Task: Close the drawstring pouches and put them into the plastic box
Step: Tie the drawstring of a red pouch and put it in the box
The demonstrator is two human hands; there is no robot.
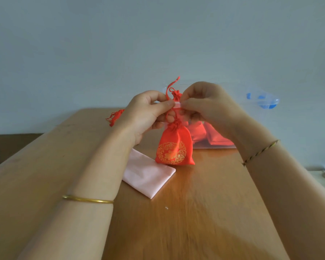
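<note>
Pouch closure, seen from the head camera. A red pouch (174,147) with a gold round emblem stands upright near the middle of the wooden desk (204,212), its base apparently resting on the surface and its neck gathered tight. Both hands are raised above it. The left hand (146,117) pinches the red drawstring (170,91) between thumb and forefinger. The right hand (208,106) meets it from the other side with the same narrow grip on the cord. A knotted loop and a loose cord end rise above the fingers.

Directly behind the pouch lies the clear plastic box (201,145), partly hidden by the right hand, with other red pouches (197,134) lying inside it. A clear lid with blue latches (263,100) shows to the right of the box.

A folded pink cloth (148,177) lies flat on the desk, just beside the pouch's base and partly under the left forearm. A red tasselled piece (115,116) shows behind the left hand; what it belongs to cannot be told. The left wrist carries a gold bangle (88,199), the right a braided cord bracelet (259,152).
</note>
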